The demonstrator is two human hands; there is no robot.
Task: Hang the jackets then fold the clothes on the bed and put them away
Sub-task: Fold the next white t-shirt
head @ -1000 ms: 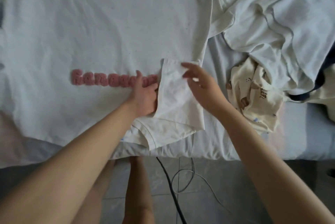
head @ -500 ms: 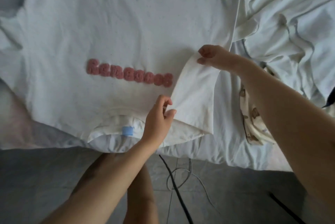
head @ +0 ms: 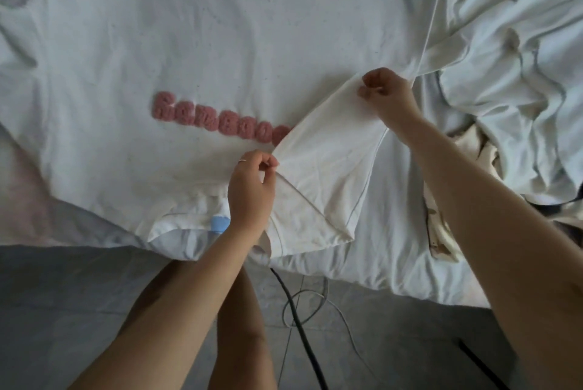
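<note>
A white T-shirt [head: 220, 42] with fuzzy pink lettering [head: 217, 116] lies spread flat on the bed, its collar and blue tag [head: 218, 225] toward me. Its right sleeve [head: 328, 168] is folded over onto the chest and covers the end of the lettering. My left hand [head: 252, 187] pinches the sleeve's near corner. My right hand [head: 386, 96] pinches the sleeve's far corner, lifted slightly off the shirt.
A pile of crumpled pale clothes [head: 520, 58] lies at the right on the bed, with a cream printed garment [head: 441, 232] under my right forearm. The bed's edge [head: 394, 282] runs across below. Black and white cables [head: 299, 320] lie on the grey floor.
My hands went from pressing the sleeve flat to pinching its two corners and drawing it taut over the shirt's chest. The view shifted, so the shirt sits further right.
</note>
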